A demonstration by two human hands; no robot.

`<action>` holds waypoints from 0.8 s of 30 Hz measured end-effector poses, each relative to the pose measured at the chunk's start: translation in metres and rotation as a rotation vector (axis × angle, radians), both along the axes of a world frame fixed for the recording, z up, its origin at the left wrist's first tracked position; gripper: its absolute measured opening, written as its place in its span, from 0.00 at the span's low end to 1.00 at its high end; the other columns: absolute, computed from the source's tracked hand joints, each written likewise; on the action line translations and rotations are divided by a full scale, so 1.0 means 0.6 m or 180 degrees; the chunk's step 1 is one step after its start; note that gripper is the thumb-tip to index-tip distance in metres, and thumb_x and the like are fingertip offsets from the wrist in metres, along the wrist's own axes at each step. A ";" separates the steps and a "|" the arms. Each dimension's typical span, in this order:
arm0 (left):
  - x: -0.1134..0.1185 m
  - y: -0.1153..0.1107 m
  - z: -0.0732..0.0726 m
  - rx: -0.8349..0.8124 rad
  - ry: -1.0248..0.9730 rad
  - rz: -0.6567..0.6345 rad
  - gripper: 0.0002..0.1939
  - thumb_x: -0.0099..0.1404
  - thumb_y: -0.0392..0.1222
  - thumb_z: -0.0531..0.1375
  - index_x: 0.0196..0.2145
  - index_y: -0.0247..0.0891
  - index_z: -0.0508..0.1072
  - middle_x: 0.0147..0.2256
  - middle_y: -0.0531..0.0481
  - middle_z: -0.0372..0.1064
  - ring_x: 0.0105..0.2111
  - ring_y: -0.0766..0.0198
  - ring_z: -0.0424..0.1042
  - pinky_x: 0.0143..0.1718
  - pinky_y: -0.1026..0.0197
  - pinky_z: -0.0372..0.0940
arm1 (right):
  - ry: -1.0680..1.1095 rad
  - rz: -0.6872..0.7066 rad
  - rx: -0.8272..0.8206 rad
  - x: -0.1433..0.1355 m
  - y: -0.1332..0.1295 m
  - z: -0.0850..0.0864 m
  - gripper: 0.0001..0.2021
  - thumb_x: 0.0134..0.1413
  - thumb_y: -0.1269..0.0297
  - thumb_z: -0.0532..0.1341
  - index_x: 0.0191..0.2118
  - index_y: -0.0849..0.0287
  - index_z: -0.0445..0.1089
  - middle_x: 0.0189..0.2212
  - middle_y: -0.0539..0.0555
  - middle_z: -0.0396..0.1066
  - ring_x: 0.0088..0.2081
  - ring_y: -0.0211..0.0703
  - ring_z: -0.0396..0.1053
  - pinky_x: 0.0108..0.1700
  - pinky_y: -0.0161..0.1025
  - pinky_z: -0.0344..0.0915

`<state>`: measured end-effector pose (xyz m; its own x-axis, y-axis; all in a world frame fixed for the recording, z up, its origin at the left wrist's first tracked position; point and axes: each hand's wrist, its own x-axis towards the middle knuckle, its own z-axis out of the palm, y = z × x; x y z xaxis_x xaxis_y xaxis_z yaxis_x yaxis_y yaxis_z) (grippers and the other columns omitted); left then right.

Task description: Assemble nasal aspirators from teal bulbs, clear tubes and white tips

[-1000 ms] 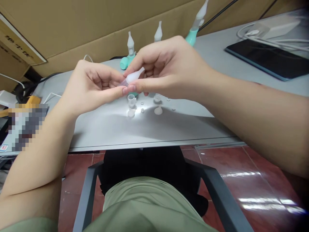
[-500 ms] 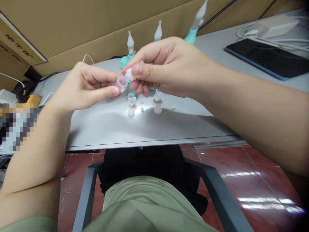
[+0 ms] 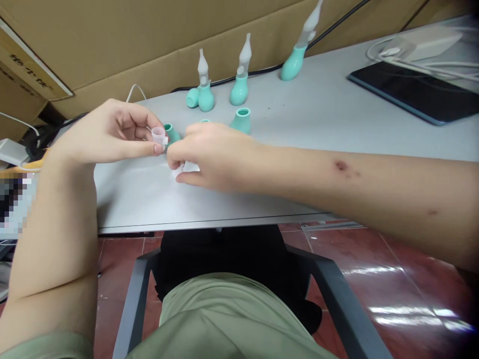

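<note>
Here's the left hand (image 3: 116, 132), hovering above the tabletop (image 3: 127, 192), fingers curled and thumb drawn in, pinching a clear cup (image 3: 158, 133) by its side, mouth upward, little spout pointing towards the other hand. And the right hand (image 3: 215, 157)! It's down low, palm turned under, forefinger bent over the thumb with a narrow gap, and a pale piece (image 3: 177, 173) shows at the fingertips. It's blurred, and from where I stand I can't tell whether it's gripped or merely touched.

Just past the left hand's fingertips sits a teal bulb (image 3: 172, 133), its hollow mouth showing, its lower part tucked behind the right hand. Over the right hand's knuckles peeks a sliver of teal (image 3: 205, 120), and beyond its wrist stands another bulb (image 3: 241, 122), mouth up.

Further out, beyond both hands, three assembled pumps! The near one (image 3: 205, 98) has a bulb on its side (image 3: 192, 98) right beside it; the middle one (image 3: 239, 91) stands upright; the far one (image 3: 294, 65) leans. Well right of the right hand lies a dark tablet (image 3: 404, 89).
</note>
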<state>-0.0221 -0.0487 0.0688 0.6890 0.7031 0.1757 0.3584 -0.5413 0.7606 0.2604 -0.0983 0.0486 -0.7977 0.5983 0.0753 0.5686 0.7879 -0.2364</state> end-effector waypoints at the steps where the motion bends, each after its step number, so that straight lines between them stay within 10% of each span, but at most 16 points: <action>1: 0.000 0.002 -0.004 0.0016 -0.0041 -0.0017 0.10 0.70 0.30 0.84 0.47 0.33 0.92 0.40 0.46 0.93 0.37 0.57 0.94 0.39 0.61 0.91 | -0.0133 0.0066 0.0040 -0.007 -0.002 0.001 0.05 0.89 0.70 0.70 0.58 0.58 0.86 0.52 0.60 0.90 0.65 0.67 0.83 0.67 0.59 0.76; 13: 0.003 0.029 -0.033 0.0205 -0.0612 -0.0285 0.17 0.67 0.30 0.89 0.50 0.35 0.94 0.39 0.51 0.93 0.37 0.63 0.96 0.42 0.70 0.89 | -0.0288 -0.0100 0.0282 -0.012 -0.007 0.006 0.11 0.94 0.59 0.68 0.55 0.59 0.86 0.50 0.62 0.89 0.65 0.69 0.84 0.68 0.61 0.80; 18: 0.023 0.034 -0.059 0.0367 -0.1163 -0.0146 0.24 0.64 0.46 0.96 0.49 0.34 0.95 0.40 0.48 0.94 0.37 0.57 0.97 0.42 0.61 0.94 | 0.1425 -0.0769 0.0231 0.045 0.016 0.015 0.11 0.89 0.55 0.69 0.57 0.55 0.88 0.53 0.58 0.90 0.55 0.56 0.86 0.67 0.51 0.79; 24: 0.062 0.036 -0.090 0.0754 -0.1530 0.0029 0.32 0.65 0.58 0.95 0.47 0.32 0.88 0.41 0.51 0.92 0.36 0.52 0.97 0.37 0.52 0.93 | 0.2263 -0.0737 -0.0388 0.061 0.059 -0.018 0.13 0.79 0.46 0.73 0.52 0.48 0.90 0.56 0.61 0.92 0.62 0.68 0.85 0.64 0.58 0.81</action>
<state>0.0151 -0.0268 0.0149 0.4857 0.6115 0.6246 0.0053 -0.7166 0.6974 0.2971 -0.0626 0.0377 -0.4348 0.7816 0.4473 0.3943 0.6118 -0.6857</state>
